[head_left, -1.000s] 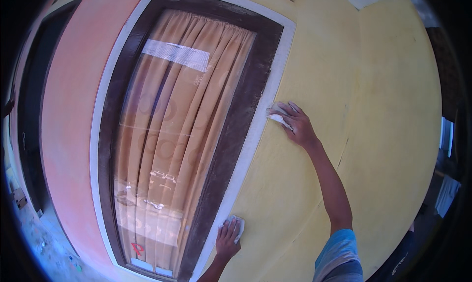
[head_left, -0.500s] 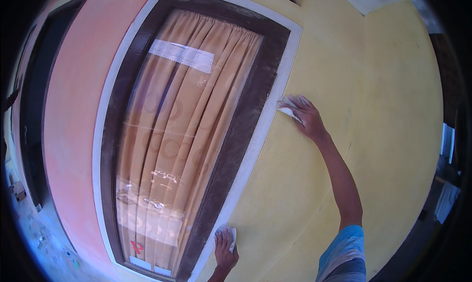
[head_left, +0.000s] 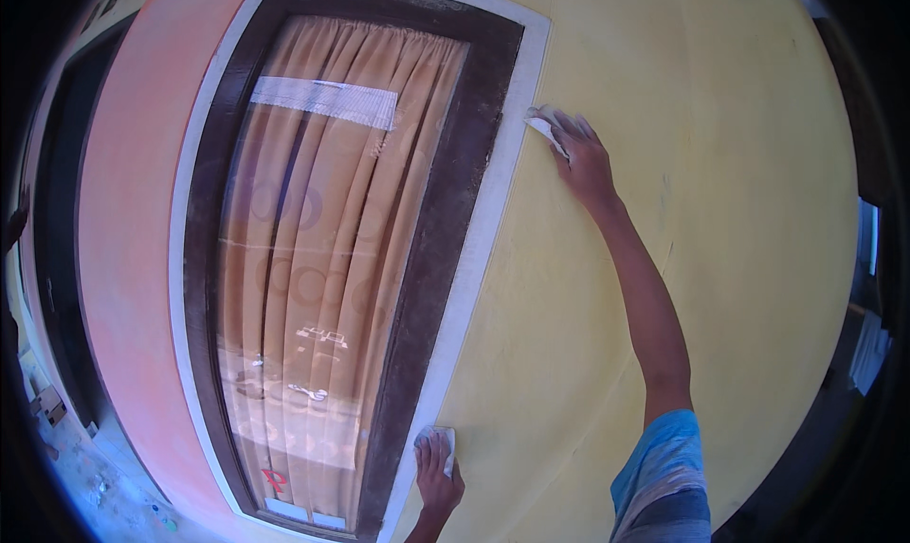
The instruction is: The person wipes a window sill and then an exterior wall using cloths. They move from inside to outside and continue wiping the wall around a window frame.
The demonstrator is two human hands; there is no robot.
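My right hand, stretched high at the end of a raised arm, presses a folded whitish sheet against the yellow wall, right beside the upper part of the white border. Pale dust coats its fingers. Lower down, my left hand has its fingers laid over a second whitish sheet, held where the lower border meets the yellow wall. Whether the sheets are paper, cloth or sandpaper I cannot tell. The border runs around a dark brown window frame.
Behind the glass hangs a tan curtain; the pane carries reflections and a red mark near its bottom. A pink wall and a dark doorway stand at left. Debris lies on the floor at the lower left.
My right hand has slid upward along the border with its sheet. My left hand stays at about the same spot low on the border. The view has shifted slightly.
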